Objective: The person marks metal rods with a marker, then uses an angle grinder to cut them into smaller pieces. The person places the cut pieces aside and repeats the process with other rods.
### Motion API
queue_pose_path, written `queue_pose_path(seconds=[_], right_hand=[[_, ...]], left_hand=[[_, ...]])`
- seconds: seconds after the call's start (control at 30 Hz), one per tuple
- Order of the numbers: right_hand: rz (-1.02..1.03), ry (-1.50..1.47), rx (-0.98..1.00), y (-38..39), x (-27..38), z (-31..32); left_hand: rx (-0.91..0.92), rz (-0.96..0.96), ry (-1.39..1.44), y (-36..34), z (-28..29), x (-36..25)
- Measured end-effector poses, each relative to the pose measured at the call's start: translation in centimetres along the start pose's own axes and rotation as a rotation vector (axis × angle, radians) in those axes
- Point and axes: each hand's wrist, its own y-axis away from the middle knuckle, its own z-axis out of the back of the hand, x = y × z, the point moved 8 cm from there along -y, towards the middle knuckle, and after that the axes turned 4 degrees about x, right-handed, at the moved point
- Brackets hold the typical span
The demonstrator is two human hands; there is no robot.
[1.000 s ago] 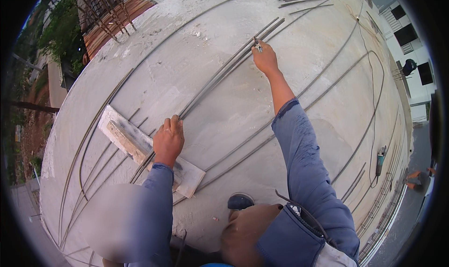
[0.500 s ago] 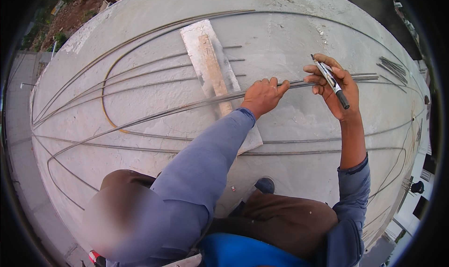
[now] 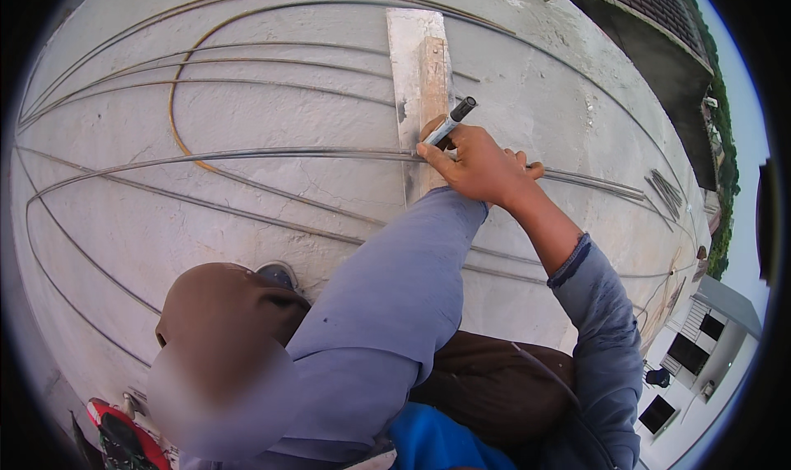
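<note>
My right hand [image 3: 486, 167] is closed on a marker pen [image 3: 450, 126], its black rear end pointing up and its writing end down at the rods. That end is hidden by my fingers. Just behind it, partly covered by my right wrist, my left hand [image 3: 527, 163] is closed around a bundle of thin steel rods [image 3: 305, 152]. The bundle runs sideways across a pale board [image 3: 404, 46] with a wooden strip [image 3: 433, 66] fixed along it. My right hand touches the bundle beside the strip.
More steel rods [image 3: 272, 60] lie on the grey concrete slab [image 3: 535, 91], one bent into a wide brownish loop [image 3: 172, 99]. Short cut rods [image 3: 664, 191] are piled at the right. A red and black object [image 3: 132, 437] shows at lower left. A white building [image 3: 700, 346] stands beyond the slab.
My right hand has come left and down across my left hand to the rods at the board. The marker has turned, its writing end now downward. The whole view has shifted.
</note>
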Motion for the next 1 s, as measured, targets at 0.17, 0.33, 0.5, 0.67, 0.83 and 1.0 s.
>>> queue_pose_path(seconds=[0.17,0.33,0.5,0.67,0.83,1.0], right_hand=[[0.13,0.104,-0.082,-0.7,3.0,-1.3],[0.028,0.157,0.029,-2.5,0.2,-2.2],[0.079,0.216,0.039,-3.3,0.7,-2.1],[0.187,0.221,-0.026,-3.9,0.8,-2.9],[0.151,0.229,-0.044,-3.8,1.6,-1.0],[0.11,0.152,-0.005,-4.9,1.1,-1.3]], left_hand=[[-0.064,0.009,-0.017,-1.1,-3.0,1.2],[-0.156,-0.013,-0.037,-1.3,-2.8,0.7],[-0.086,0.026,-0.04,-0.9,-1.9,0.3],[-0.064,0.045,-0.035,-0.7,-1.6,1.0],[-0.137,0.056,0.021,0.0,-1.0,0.8],[-0.12,0.084,0.091,-0.2,-1.7,1.6]])
